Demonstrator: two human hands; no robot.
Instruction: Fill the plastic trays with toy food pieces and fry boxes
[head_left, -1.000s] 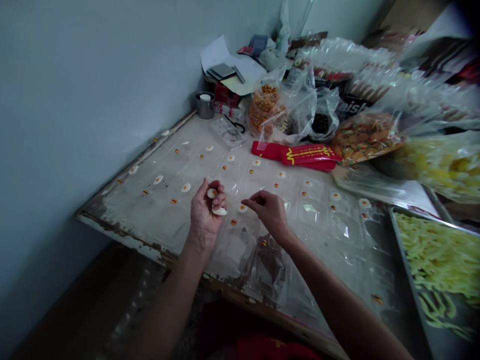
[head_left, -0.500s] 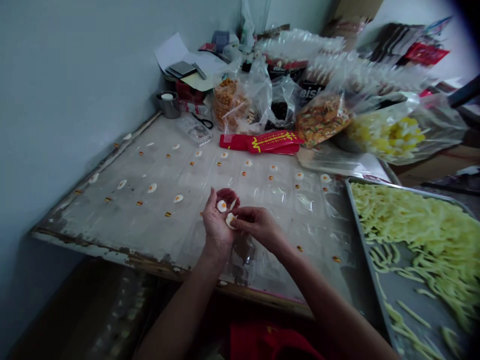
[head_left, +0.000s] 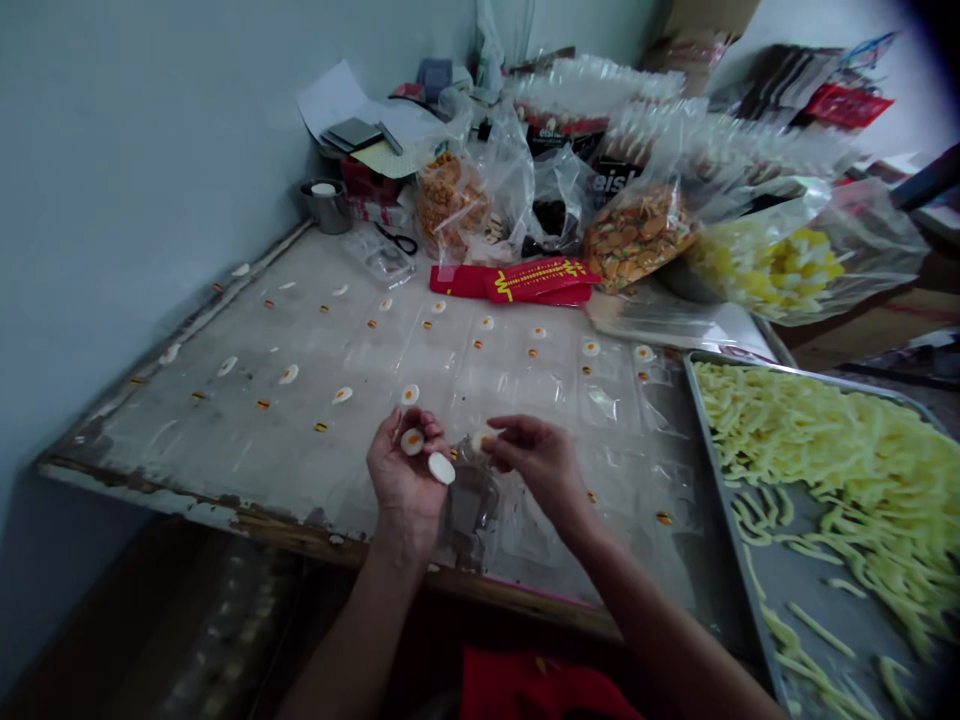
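My left hand [head_left: 409,490] is turned palm up, with its fingers curled around a few fried-egg candies. One egg candy [head_left: 412,441] shows its orange yolk, while a white candy [head_left: 442,468] beside it shows a plain face. To the right, my right hand [head_left: 541,462] pinches another egg candy [head_left: 480,443], partly blurred, above the clear plastic trays [head_left: 472,500]. Just beyond my left hand lies an egg candy [head_left: 409,394]. Small burger-like candies [head_left: 320,427] and more egg candies [head_left: 289,374] sit in rows across the table.
A metal tray [head_left: 739,530] of pale yellow, fry-shaped strips stands at the right. Along the back are red printed packets [head_left: 517,281], bags of orange candies [head_left: 637,235], a bag of yellow-white candies [head_left: 795,265], scissors [head_left: 397,240] and a metal cup [head_left: 326,207]. A wall [head_left: 150,130] borders the left.
My hands have drawn apart. The right one has moved right with an egg candy, the left one slightly left and down. An egg candy beyond my left hand has come into view.
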